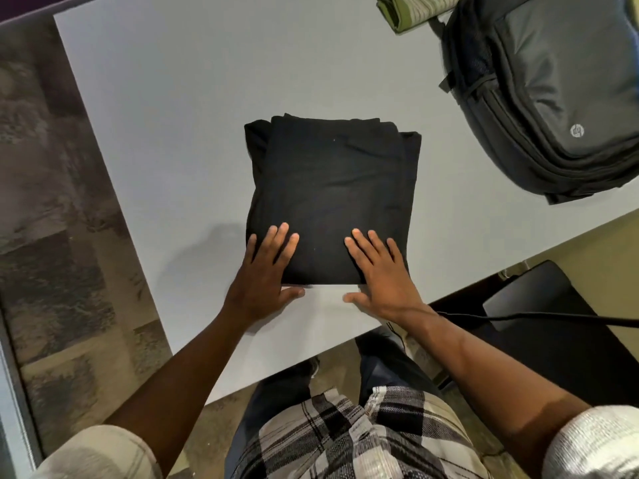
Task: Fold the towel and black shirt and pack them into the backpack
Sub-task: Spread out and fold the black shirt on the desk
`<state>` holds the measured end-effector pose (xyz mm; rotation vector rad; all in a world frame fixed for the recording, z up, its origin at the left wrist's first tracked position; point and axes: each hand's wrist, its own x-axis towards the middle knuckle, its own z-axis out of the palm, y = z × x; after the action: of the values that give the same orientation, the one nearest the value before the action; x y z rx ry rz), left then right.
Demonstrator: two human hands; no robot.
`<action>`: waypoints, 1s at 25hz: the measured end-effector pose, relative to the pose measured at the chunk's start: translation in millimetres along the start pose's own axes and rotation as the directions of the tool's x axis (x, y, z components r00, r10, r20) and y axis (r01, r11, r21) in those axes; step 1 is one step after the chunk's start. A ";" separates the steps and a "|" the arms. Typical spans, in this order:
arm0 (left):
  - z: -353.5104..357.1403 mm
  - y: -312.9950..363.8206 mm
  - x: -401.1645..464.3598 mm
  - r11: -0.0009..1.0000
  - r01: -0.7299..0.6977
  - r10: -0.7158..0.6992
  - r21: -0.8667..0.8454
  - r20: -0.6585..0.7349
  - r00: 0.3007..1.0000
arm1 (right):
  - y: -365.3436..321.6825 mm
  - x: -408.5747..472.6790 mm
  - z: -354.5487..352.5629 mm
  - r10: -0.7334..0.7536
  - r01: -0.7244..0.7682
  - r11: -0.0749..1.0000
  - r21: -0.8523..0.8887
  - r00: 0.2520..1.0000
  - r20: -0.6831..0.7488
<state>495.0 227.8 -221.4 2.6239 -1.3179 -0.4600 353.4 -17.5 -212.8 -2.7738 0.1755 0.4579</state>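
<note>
The black shirt [332, 188] lies folded into a thick rectangle in the middle of the grey table [166, 133]. My left hand [266, 271] lies flat on its near left corner, fingers straight, thumb on the table. My right hand [378, 267] lies flat on its near right corner in the same way. A green striped towel [415, 8], folded, sits at the far edge of the table. The dark grey backpack [553, 91] lies on its back at the right, next to the towel; whether it is zipped I cannot tell.
A black chair [553, 326] stands by the table's near right edge, with a black cable [518, 316] running across it. Patterned carpet [62, 236] lies left of the table. My legs are just below the table's near corner.
</note>
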 end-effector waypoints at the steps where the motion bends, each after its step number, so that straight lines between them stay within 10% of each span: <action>1: -0.1 -1.0 -3.0 1.000 0.001 -0.001 0.008 -0.006 1.000 | 1.6 -4.0 1.2 0.021 -0.021 0.999 -0.036 1.000 -0.015; 9: 1.5 -12.1 -9.0 0.987 -0.155 0.161 0.044 -0.312 0.937 | 19.7 -27.9 1.0 0.066 -0.100 0.978 -0.183 0.980 -0.185; 15: -29.0 -9.6 -3.3 0.959 0.205 -0.211 -0.197 -0.006 0.977 | 25.3 -19.7 -8.7 0.174 -0.127 0.976 0.177 0.944 -0.280; 25: -102.5 -17.2 23.7 0.658 0.267 -0.456 -0.704 -0.091 0.885 | 38.6 -8.2 -84.8 0.319 -0.101 0.809 0.579 0.904 -0.287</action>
<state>556.7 220.4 -134.8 2.1821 -0.3880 -0.5027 363.8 -81.6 -145.4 -2.2319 0.6156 -0.0839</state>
